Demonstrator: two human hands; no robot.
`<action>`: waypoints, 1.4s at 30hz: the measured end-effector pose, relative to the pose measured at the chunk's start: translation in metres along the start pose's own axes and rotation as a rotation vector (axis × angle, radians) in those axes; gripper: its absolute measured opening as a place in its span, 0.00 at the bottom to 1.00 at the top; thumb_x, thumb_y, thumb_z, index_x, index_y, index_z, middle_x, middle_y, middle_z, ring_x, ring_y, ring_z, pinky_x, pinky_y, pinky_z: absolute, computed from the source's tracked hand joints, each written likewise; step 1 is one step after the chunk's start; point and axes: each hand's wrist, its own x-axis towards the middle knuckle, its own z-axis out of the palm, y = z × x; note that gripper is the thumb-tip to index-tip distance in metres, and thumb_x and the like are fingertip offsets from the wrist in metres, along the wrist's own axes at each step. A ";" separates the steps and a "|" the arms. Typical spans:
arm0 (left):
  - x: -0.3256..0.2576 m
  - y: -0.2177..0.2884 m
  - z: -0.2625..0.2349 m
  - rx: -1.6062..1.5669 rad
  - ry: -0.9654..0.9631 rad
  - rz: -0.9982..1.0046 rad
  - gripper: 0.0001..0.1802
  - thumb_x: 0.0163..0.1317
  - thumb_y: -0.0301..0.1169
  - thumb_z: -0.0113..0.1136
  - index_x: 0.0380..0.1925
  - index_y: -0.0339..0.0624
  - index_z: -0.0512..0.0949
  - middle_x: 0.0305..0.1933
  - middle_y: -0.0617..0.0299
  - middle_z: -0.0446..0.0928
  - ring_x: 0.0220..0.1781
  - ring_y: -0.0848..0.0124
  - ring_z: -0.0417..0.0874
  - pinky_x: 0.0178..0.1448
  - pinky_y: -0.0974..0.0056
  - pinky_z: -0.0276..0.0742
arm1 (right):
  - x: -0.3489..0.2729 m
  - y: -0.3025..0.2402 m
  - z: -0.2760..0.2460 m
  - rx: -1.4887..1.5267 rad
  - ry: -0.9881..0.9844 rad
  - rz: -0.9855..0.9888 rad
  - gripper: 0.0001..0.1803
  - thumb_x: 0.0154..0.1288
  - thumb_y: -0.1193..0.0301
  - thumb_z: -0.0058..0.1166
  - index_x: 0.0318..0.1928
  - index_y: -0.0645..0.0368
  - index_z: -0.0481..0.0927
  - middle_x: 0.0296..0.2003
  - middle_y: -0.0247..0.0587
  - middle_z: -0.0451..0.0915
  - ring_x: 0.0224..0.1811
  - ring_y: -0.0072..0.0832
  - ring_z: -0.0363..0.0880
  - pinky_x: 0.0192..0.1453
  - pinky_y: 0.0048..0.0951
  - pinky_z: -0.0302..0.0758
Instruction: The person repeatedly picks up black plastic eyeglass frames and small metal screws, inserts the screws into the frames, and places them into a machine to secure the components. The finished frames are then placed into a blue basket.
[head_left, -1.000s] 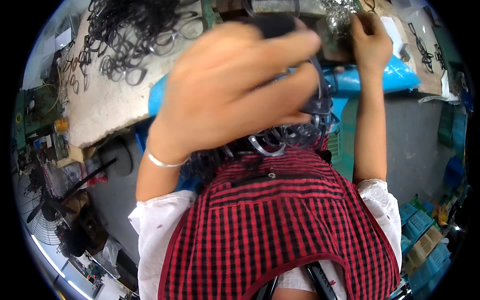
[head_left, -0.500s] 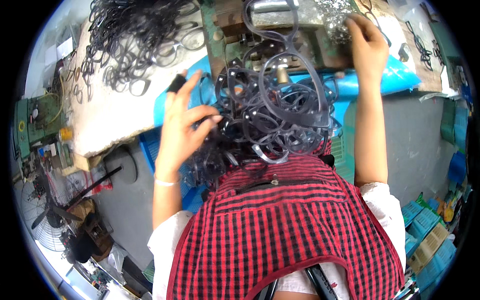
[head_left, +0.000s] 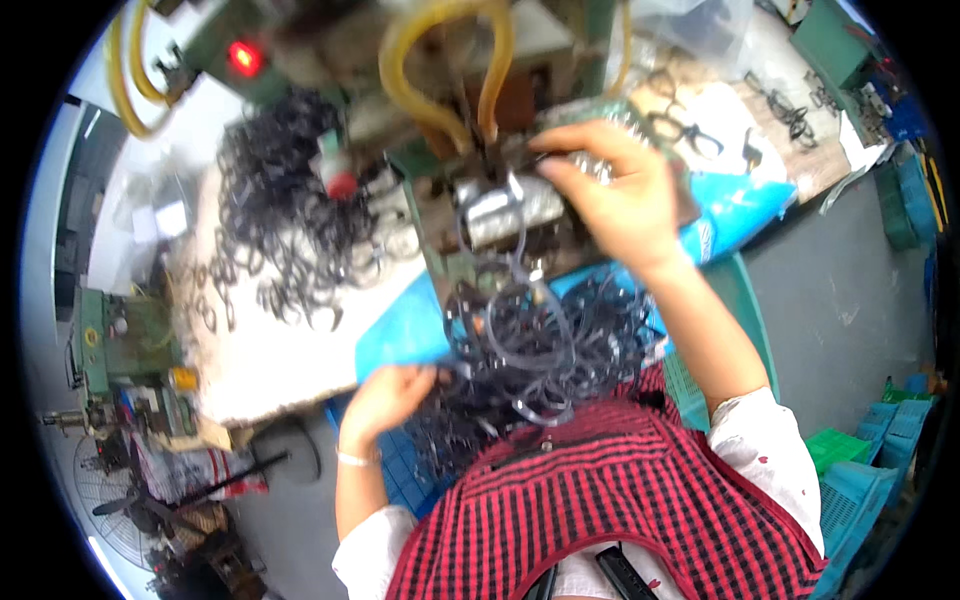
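My left hand (head_left: 388, 402) is at the left edge of a heap of dark eyeglass frames (head_left: 600, 325), its fingers curled together. Blur and the heap hide what is between its fingertips. My right hand (head_left: 625, 195) reaches over the machine's bed, thumb and forefinger apart, with nothing visible between them. Left of its fingertips, a translucent grey eyeglass frame (head_left: 570, 335) stretches from the silver metal block (head_left: 540, 210) under the machine head down over the heap. Part of this frame is blurred.
A machine with a looped yellow hose (head_left: 395, 55) and a glowing red light (head_left: 245, 58) stands ahead. Another pile of dark frames (head_left: 285, 200) covers the bench at left. Blue plastic sheeting (head_left: 405, 325) lies along the edge. A green basket (head_left: 755, 310) sits below right.
The view has shifted, bringing the machine head and hose into sight. My left hand has dropped to the heap's edge and its fingers have closed. My right hand has moved left over the bed.
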 end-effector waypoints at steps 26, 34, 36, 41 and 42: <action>0.038 0.146 -0.043 0.210 0.788 1.199 0.16 0.50 0.26 0.70 0.42 0.49 0.90 0.48 0.61 0.88 0.44 0.59 0.87 0.61 0.49 0.78 | -0.005 0.027 -0.029 -0.243 0.049 0.223 0.18 0.60 0.77 0.61 0.52 0.62 0.82 0.51 0.49 0.84 0.58 0.41 0.81 0.66 0.36 0.73; 0.050 0.142 -0.049 0.246 0.749 1.276 0.18 0.48 0.28 0.71 0.42 0.49 0.89 0.52 0.63 0.86 0.38 0.64 0.82 0.63 0.47 0.79 | -0.026 0.092 -0.045 -0.706 0.030 0.138 0.12 0.61 0.72 0.63 0.45 0.62 0.86 0.57 0.55 0.79 0.65 0.51 0.73 0.71 0.45 0.68; 0.050 0.134 -0.043 0.201 0.726 1.257 0.18 0.53 0.28 0.70 0.46 0.49 0.87 0.55 0.62 0.85 0.45 0.61 0.85 0.67 0.45 0.76 | -0.021 0.095 -0.030 -0.853 -0.056 0.110 0.16 0.60 0.69 0.66 0.47 0.64 0.85 0.63 0.58 0.75 0.70 0.54 0.67 0.74 0.46 0.65; 0.004 0.115 -0.009 0.254 0.950 1.043 0.22 0.57 0.30 0.72 0.54 0.52 0.84 0.62 0.56 0.81 0.65 0.55 0.81 0.73 0.46 0.69 | -0.033 0.107 -0.030 -0.828 -0.034 0.125 0.10 0.61 0.70 0.64 0.41 0.61 0.84 0.58 0.54 0.79 0.66 0.51 0.73 0.69 0.46 0.69; -0.005 0.099 -0.009 0.259 1.092 0.998 0.22 0.57 0.29 0.72 0.54 0.53 0.83 0.58 0.54 0.84 0.63 0.55 0.83 0.71 0.48 0.71 | -0.038 0.112 -0.035 -0.869 0.051 -0.030 0.07 0.63 0.71 0.61 0.39 0.61 0.83 0.50 0.53 0.83 0.57 0.52 0.78 0.62 0.45 0.74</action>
